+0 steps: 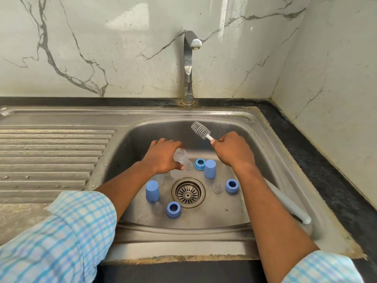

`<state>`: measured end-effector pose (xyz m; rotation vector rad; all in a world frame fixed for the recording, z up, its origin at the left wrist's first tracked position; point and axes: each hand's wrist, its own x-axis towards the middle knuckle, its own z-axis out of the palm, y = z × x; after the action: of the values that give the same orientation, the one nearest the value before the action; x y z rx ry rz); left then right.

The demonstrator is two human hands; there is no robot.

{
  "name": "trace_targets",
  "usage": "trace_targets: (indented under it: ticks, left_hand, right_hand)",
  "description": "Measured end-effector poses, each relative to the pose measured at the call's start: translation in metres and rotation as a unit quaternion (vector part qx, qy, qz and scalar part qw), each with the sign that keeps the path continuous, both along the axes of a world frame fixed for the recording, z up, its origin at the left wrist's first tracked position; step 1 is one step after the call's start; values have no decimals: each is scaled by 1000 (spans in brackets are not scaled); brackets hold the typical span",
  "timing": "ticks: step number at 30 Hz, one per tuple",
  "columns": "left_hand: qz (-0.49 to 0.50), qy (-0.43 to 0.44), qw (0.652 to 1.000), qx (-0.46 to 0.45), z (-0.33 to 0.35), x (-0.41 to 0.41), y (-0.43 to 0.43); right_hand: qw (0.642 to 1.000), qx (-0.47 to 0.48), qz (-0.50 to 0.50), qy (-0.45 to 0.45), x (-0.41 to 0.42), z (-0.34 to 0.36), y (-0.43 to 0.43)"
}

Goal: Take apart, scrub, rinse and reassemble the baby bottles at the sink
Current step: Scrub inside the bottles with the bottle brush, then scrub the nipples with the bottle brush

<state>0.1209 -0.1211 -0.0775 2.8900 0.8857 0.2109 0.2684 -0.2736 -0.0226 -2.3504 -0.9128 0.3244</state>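
My left hand [163, 155] grips a clear baby bottle body [180, 157] over the sink basin, its open mouth turned toward the right. To its right my right hand [232, 152] holds the white handle of a grey bottle brush [201, 130], bristle head pointing up and left, apart from the bottle. On the basin floor lie two blue caps [152, 190] [210, 168], three blue collar rings [200, 164] [232, 186] [173, 209] and clear teats [217, 187] [157, 209]. Other clear parts under my left hand are hard to make out.
The drain strainer [188, 193] sits at the basin's centre. A long grey brush handle [289, 205] leans along the right basin wall. The tap [188, 64] stands behind the sink rim [183, 115], no water running. A ribbed drainboard [51, 158] lies to the left.
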Motion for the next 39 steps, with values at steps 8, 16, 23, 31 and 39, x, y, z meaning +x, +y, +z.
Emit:
trace_targets:
  ticks: [8,16,23,31,39]
  left_hand:
    - [-13,108,993,49,-15,18,9]
    - [7,131,989,66,-25,27,9]
    - [12,152,983,105,-25,36,12]
    - [27,185,979,78,-26,42,13]
    - [7,182,975,128,-10,65,2]
  right_hand:
    - [1000,2,16,-11,-3,-1,3]
    - [1000,8,23,-10,-4,-3,6]
    - [1000,3,20,-13,-5,-4,9]
    - [1000,6,21,-6,-6,-3,8]
    - [999,13,-26,-30,-3,0,7]
